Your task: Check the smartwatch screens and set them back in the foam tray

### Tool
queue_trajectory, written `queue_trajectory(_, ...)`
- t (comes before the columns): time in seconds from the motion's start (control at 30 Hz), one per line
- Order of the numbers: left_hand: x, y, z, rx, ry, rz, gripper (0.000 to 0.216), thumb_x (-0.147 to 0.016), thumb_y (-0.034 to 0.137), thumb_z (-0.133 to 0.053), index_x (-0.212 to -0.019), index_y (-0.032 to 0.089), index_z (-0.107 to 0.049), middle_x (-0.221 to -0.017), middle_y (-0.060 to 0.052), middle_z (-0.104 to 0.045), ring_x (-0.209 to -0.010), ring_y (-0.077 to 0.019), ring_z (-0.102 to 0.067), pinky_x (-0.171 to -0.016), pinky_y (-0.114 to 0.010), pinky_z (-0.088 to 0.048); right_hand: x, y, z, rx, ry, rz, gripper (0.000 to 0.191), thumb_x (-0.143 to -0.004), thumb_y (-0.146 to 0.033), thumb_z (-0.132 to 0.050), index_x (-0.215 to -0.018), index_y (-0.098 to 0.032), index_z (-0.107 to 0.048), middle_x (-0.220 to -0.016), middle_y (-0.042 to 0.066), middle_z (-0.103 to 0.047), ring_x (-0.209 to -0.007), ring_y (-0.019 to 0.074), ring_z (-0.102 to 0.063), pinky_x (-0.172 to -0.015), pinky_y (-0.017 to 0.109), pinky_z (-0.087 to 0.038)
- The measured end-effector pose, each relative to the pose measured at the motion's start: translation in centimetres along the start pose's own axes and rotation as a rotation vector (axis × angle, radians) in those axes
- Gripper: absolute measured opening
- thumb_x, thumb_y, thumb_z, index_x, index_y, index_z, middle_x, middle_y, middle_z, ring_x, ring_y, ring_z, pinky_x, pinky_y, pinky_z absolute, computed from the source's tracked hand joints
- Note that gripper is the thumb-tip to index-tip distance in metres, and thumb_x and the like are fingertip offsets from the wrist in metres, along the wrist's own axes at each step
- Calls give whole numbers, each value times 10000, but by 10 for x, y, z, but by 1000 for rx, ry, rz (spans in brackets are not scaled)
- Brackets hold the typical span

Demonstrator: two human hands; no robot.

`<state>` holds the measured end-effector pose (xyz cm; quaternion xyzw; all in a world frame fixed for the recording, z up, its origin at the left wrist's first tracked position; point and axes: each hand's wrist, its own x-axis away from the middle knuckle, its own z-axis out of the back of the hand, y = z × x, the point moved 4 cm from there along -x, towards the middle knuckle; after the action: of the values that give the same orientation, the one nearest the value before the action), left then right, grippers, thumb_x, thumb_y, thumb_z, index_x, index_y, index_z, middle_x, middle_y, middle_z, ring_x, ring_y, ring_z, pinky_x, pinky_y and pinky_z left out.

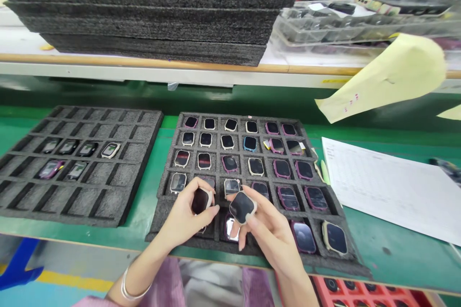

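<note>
My left hand (190, 216) is closed around a smartwatch (200, 200) with a dark screen and a pale case. Between the fingers of my right hand (268, 225) is another watch (242, 207), its pale case tilted and its dark screen facing up. Both hands are over the front rows of a black foam tray (163, 211), whose square pockets hold several strapless watches in cream, purple and blue cases. Just below the right-hand watch lies one with a bright, reflecting screen (231, 228), partly hidden by my fingers.
A second foam tray (101, 204) on the left holds several watches in its middle rows. Stacked black foam (158, 14) sits on the shelf. Right of the trays lies printed paper (385, 192); a yellow paper (389, 74) hangs above. Below the edge is a red tray (360, 292).
</note>
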<state>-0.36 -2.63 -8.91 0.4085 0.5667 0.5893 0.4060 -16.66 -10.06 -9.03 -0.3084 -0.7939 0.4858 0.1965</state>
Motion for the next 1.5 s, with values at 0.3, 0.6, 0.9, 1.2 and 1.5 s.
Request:
queue_trajectory(0.3, 1, -1, 0, -40, 10, 0, 151, -773, 133, -606, -839, 207, -492, -735, 28, -504, -710, -157, -487, -687, -261, -384, 2, 0, 0, 12, 50, -8, 381, -901, -258, -711, -1274, -278, -638, -1131, 105, -694, -566, 151, -674, -446, 257, -569)
queue_trajectory(0.6, 1, -1, -1, -4, -18, -34, 149, -800, 172, -638, -872, 198, -509, -771, 23, -499, -680, -136, -459, -642, -244, -357, 3, 0, 1, -41, 44, -48, 399, -866, -307, -749, -1250, -248, -660, -1148, 140, -690, -551, 160, -676, -399, 241, -555)
queue_trajectory(0.9, 1, 2, -2, -64, -8, -38, 133, -755, 112, -589, -800, 197, -498, -763, 18, -493, -719, -150, -476, -671, -248, -361, 3, 0, 4, -20, 57, -48, 378, -862, -314, -752, -1221, -216, -683, -1070, 141, -719, -480, 156, -659, -381, 248, -542)
queue_trajectory(1.2, 1, 4, -1, -39, 15, -41, 142, -742, 117, -597, -809, 199, -501, -762, 21, -504, -694, -143, -472, -654, -242, -360, 3, 1, 5, -21, 59, -57, 357, -867, -315, -741, -1209, -232, -687, -1124, 142, -703, -481, 151, -657, -364, 237, -533)
queue_trajectory(1.5, 1, 3, -1, -33, 15, -49, 152, -746, 104, -591, -832, 197, -506, -772, 21, -491, -697, -143, -464, -653, -245, -358, 2, 0, 4, -53, 60, -44, 354, -864, -314, -744, -1208, -249, -692, -1104, 131, -710, -497, 148, -667, -370, 211, -531)
